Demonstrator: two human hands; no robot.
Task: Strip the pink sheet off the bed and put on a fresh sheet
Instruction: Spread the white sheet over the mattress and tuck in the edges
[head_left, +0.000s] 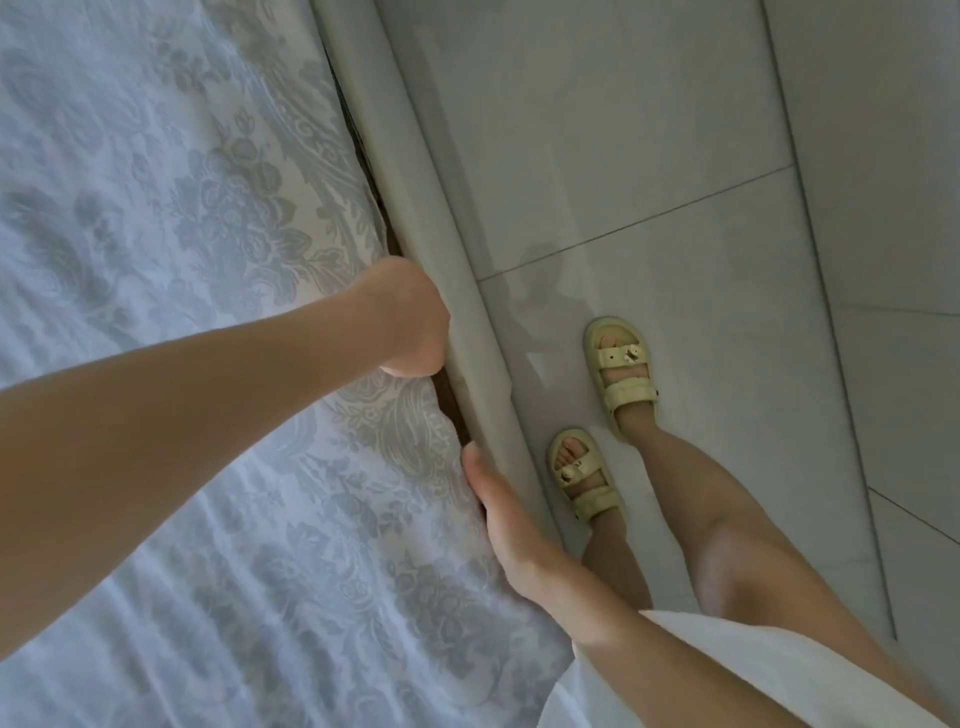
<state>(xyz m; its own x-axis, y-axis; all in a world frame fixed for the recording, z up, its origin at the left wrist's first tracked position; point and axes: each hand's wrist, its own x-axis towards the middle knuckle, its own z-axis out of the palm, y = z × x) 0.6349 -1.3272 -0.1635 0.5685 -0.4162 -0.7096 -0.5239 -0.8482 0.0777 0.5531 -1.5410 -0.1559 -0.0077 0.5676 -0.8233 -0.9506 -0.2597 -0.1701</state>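
A person in yellow sandals (621, 371) stands on the tiled floor (675, 130) beside a padded grey bed frame (467, 291). The pale floral sheet (156, 182) lies spread across the bed, its edge meeting the frame. The left hand (410, 322) and right hand (501, 514) reach into that gap, fingers hidden, so their grip cannot be told.

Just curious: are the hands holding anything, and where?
Cannot tell. The left hand and right hand are at the edge of the sheet, fingers hidden in the gap beside the bed frame.
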